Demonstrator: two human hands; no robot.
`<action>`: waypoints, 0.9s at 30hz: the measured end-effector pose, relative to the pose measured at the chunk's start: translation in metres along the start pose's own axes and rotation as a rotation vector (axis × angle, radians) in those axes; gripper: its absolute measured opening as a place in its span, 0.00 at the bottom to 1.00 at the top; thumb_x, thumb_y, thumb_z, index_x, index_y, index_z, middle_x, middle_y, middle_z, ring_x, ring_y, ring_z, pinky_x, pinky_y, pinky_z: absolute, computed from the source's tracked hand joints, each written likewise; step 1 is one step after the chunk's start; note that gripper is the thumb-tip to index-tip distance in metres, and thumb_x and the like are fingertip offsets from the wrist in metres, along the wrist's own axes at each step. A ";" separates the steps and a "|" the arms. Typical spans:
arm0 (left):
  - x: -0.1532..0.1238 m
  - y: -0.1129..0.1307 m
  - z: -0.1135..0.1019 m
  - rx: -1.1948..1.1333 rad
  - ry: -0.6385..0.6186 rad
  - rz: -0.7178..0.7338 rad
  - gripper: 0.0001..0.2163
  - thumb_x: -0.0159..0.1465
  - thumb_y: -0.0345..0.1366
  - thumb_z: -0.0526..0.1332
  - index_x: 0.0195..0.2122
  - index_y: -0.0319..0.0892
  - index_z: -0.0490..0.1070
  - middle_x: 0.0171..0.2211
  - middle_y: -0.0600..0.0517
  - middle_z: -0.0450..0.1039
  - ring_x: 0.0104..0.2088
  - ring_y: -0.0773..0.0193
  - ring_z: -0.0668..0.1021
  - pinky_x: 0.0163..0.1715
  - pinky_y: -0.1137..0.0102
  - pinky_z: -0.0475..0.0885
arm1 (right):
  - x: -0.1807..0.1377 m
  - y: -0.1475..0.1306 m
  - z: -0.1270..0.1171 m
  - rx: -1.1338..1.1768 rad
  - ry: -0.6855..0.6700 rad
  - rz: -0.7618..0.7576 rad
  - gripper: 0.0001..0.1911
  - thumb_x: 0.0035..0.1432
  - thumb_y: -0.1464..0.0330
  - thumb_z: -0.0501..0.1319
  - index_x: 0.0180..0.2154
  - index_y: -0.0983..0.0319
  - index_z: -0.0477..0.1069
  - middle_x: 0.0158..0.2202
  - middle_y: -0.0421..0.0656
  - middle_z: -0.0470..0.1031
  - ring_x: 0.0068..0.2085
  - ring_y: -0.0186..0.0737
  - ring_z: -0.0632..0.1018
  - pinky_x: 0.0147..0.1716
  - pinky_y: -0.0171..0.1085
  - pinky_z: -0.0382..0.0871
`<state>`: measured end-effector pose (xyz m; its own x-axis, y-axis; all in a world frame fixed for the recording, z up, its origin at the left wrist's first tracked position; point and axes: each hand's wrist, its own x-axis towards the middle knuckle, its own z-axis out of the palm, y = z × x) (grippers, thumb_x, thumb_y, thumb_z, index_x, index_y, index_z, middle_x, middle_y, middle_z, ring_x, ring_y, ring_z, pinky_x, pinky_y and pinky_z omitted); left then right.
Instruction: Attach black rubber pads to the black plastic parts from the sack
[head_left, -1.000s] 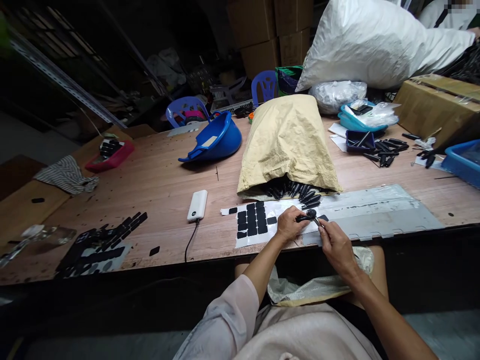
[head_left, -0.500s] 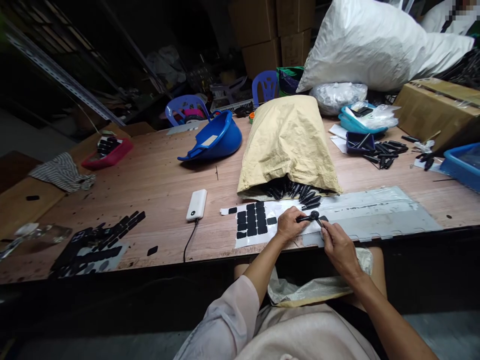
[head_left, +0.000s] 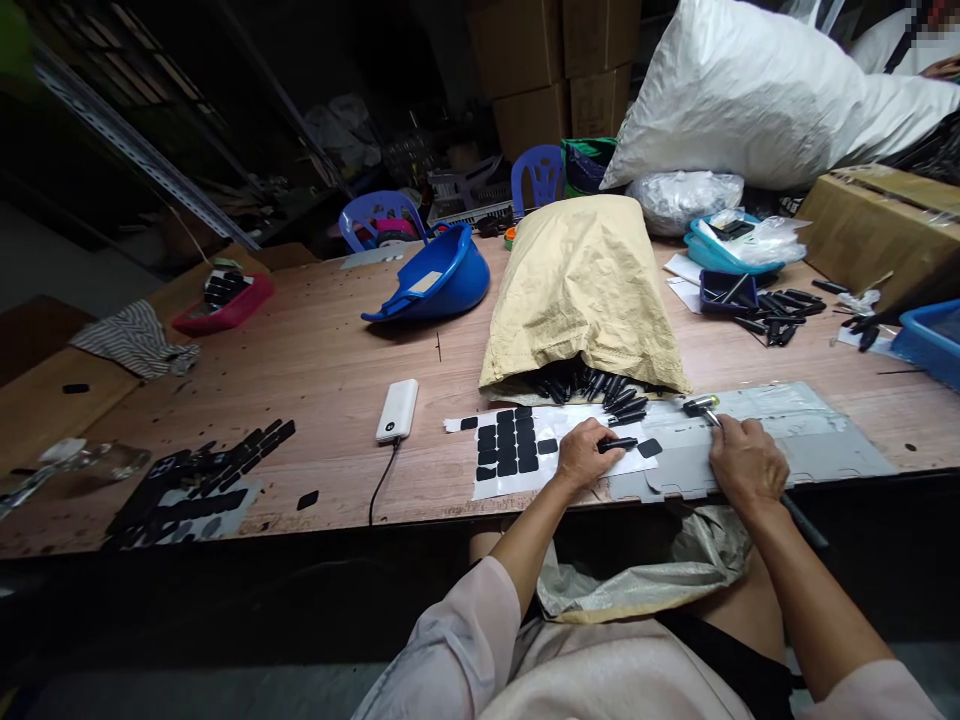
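My left hand (head_left: 587, 455) is closed round a small black stick-shaped part (head_left: 619, 444), held over a white backing sheet (head_left: 566, 420) that carries several black pads (head_left: 508, 440). To the right, my right hand (head_left: 745, 457) rests on a grey sheet (head_left: 795, 440) with its fingers closed on a small hammer-like tool (head_left: 705, 406) whose metal head points left and away. One loose black pad (head_left: 649, 448) lies between my hands. More black stick parts (head_left: 600, 388) spill from the mouth of a tan sack (head_left: 581, 285) just beyond.
A white power bank (head_left: 397, 409) with a cable lies left of the sheet. Further off are a blue bowl (head_left: 435, 285), a red tray (head_left: 223, 303), black pads on film (head_left: 195, 480) at the left, blue trays and a cardboard box (head_left: 877, 220) at the right, and a white sack (head_left: 757, 90).
My right hand has drawn away to the right with the tool, off the black part. My left hand still holds the part, lowered slightly onto the sheet.
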<state>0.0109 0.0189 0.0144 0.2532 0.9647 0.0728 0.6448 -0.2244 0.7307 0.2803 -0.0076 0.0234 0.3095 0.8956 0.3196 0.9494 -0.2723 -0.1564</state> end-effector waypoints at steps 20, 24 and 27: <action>-0.031 0.018 -0.013 0.068 -0.025 0.172 0.10 0.74 0.41 0.60 0.44 0.45 0.81 0.43 0.47 0.81 0.47 0.55 0.79 0.52 0.61 0.73 | 0.024 -0.022 0.011 -0.067 -0.005 0.010 0.19 0.72 0.66 0.51 0.53 0.66 0.77 0.47 0.59 0.75 0.46 0.53 0.72 0.38 0.43 0.58; -0.088 0.023 -0.002 -0.036 -0.256 0.344 0.14 0.74 0.47 0.61 0.50 0.47 0.81 0.42 0.45 0.83 0.45 0.53 0.82 0.51 0.60 0.75 | 0.024 -0.022 0.012 -0.066 0.011 0.004 0.19 0.72 0.66 0.51 0.52 0.66 0.76 0.46 0.59 0.75 0.45 0.53 0.72 0.38 0.43 0.56; -0.119 0.014 0.015 -0.028 -0.411 0.227 0.13 0.72 0.46 0.62 0.51 0.48 0.81 0.43 0.47 0.84 0.43 0.55 0.84 0.49 0.63 0.77 | 0.025 -0.022 0.012 -0.061 0.005 0.015 0.18 0.72 0.67 0.52 0.52 0.66 0.76 0.46 0.58 0.75 0.46 0.52 0.72 0.38 0.43 0.56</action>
<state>0.0005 -0.1012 0.0057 0.6539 0.7556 -0.0379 0.5217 -0.4141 0.7459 0.2659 0.0248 0.0233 0.3242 0.8893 0.3225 0.9460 -0.3069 -0.1046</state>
